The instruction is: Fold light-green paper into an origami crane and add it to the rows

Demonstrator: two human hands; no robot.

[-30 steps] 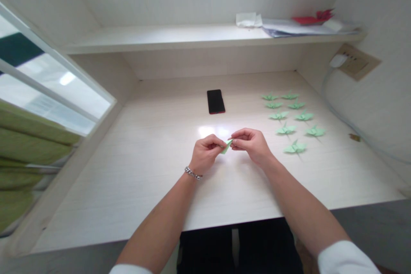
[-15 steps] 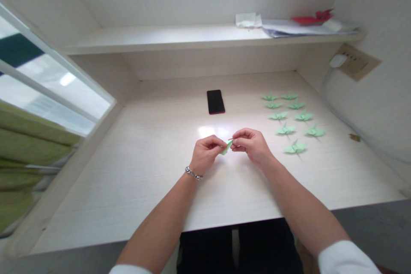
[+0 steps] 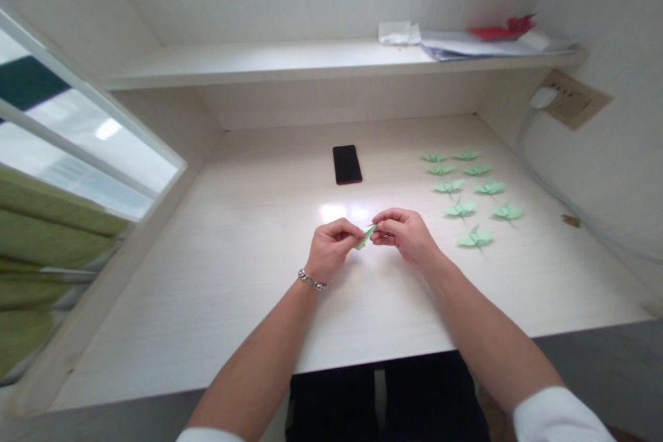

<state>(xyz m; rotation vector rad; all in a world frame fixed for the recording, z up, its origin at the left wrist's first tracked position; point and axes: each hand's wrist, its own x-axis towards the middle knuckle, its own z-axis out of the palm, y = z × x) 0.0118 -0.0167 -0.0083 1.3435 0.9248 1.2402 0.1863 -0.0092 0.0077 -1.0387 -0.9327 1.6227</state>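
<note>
A small piece of folded green paper (image 3: 365, 237) is held between my two hands, over the front middle of the desk. My left hand (image 3: 334, 243) pinches its lower left end between thumb and fingers. At its upper right end, my right hand (image 3: 401, 231) grips it with thumb and fingertips. The fingers cover part of the paper, so its full shape is hidden. Several light green paper cranes (image 3: 460, 209) stand in two rough columns to the right of my right hand.
Behind my hands a black phone (image 3: 347, 164) lies on the desk (image 3: 233, 221). A shelf (image 3: 269, 59) above carries papers (image 3: 471, 43), a white tissue packet (image 3: 398, 33) and a red folded paper (image 3: 519, 23). At right, a cable (image 3: 539, 179) runs from a wall socket (image 3: 574, 100).
My hands stay almost in place on the folded green paper; the right one has shifted very slightly left. The whole view has moved a little.
</note>
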